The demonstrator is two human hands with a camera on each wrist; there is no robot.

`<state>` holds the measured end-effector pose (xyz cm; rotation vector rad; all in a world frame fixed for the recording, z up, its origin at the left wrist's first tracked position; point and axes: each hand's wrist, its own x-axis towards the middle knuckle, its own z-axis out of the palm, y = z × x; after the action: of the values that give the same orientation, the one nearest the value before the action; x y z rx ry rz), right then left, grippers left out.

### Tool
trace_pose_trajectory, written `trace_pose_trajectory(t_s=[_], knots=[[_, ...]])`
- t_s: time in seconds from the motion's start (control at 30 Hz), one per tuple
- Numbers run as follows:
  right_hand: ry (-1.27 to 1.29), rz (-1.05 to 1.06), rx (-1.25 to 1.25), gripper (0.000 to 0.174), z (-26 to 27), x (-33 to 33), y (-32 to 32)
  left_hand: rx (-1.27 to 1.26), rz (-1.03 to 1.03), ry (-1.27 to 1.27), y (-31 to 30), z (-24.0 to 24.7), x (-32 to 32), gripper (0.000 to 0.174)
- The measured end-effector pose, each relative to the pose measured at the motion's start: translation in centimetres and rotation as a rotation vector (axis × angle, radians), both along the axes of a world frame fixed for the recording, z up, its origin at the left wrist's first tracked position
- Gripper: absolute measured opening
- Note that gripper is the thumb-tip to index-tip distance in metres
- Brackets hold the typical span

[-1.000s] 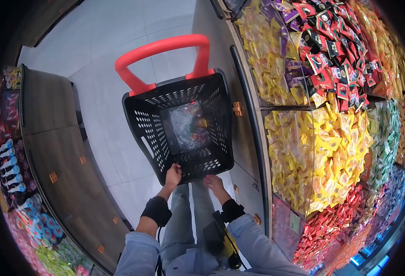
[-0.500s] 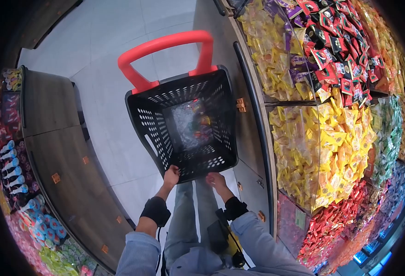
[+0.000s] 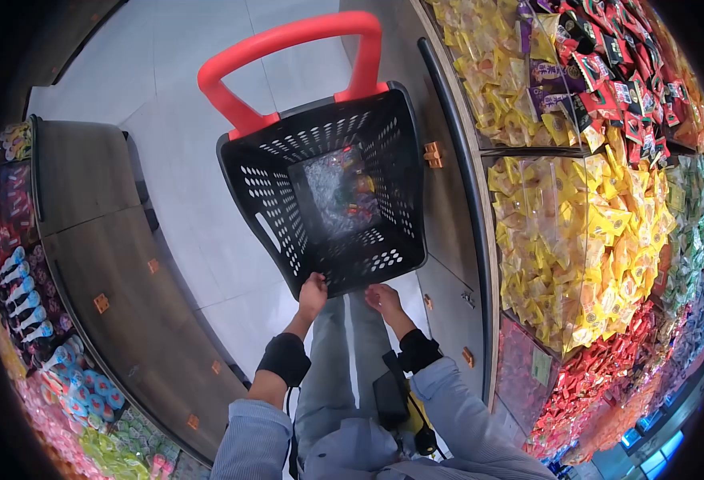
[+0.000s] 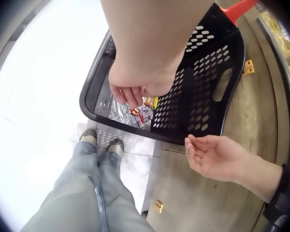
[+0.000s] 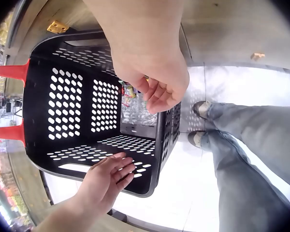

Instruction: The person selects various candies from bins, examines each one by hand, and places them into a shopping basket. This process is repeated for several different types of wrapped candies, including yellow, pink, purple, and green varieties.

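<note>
A black perforated shopping basket (image 3: 404, 180) with a red handle (image 3: 292, 36) stands in front of the person. Shiny clear and colourful wrapped sweets (image 3: 336, 196) lie on its bottom. At the basket's near rim, toward its left corner, is the left hand (image 3: 313, 296); its fingers are loosely bent in the right wrist view, with nothing seen between them. The right hand (image 3: 384, 298) is beside the same rim, farther right. Its palm faces up with the fingers half curled in the left wrist view, where no object shows in it.
On the right, bins of yellow-wrapped sweets (image 3: 624, 248), red-and-black packets (image 3: 620, 80) and red-wrapped sweets (image 3: 584, 392) line the aisle. A wooden cabinet (image 3: 120, 248) borders the left side, with more sweets beyond it. Pale floor tiles (image 3: 184, 176) lie between.
In the head view the basket and the right-hand bins have shifted up and to the right. Both hands appear slightly higher, still near the basket's near rim.
</note>
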<state>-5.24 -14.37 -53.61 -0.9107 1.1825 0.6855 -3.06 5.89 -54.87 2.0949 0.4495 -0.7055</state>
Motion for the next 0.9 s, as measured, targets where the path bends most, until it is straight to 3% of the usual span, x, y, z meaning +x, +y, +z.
trace_pose_trajectory(t_s=[0.27,0.53,0.77,0.9], knots=[[-0.012,-0.02,-0.002,0.016,0.6,-0.1,-0.5,0.008,0.083,-0.072,-0.4,0.8,-0.6,0.016],[-0.071,-0.141,0.033,0.023,-0.2,4.0,-1.2,-0.008,0.085,-0.104,-0.5,-2.5,1.9,0.018],[-0.128,-0.156,0.023,0.03,-3.7,7.6,-1.6,-0.016,0.08,-0.08,-2.1,-7.1,6.8,0.021],[-0.147,-0.196,0.059,0.031,-5.6,8.4,-1.7,0.086,-0.015,-0.246,-2.5,-14.9,9.5,0.022]])
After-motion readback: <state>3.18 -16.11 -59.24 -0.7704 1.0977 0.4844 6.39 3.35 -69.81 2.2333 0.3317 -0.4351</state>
